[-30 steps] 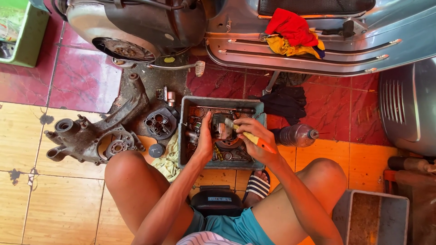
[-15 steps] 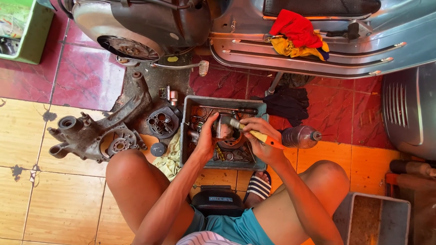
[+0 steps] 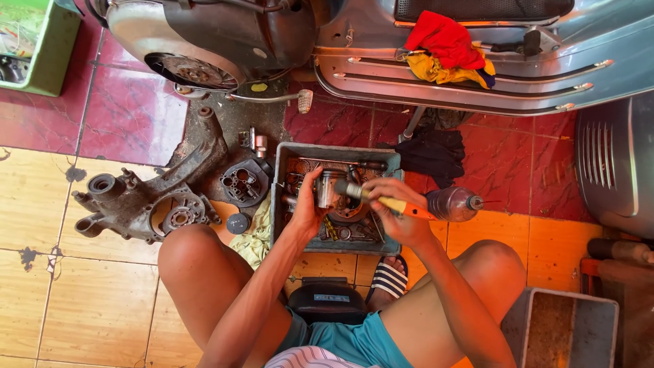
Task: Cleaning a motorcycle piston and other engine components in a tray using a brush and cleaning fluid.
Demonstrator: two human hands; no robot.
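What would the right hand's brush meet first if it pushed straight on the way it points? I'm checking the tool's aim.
The right hand points the brush leftward; first it would likely meet the metal part in the left hand.

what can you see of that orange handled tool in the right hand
The tool has an orange and yellow handle and a dark head that looks like a brush. It lies nearly level, tip pointing left. The right hand grips the handle, and the head touches the metal part held by the left hand over the grey tray.
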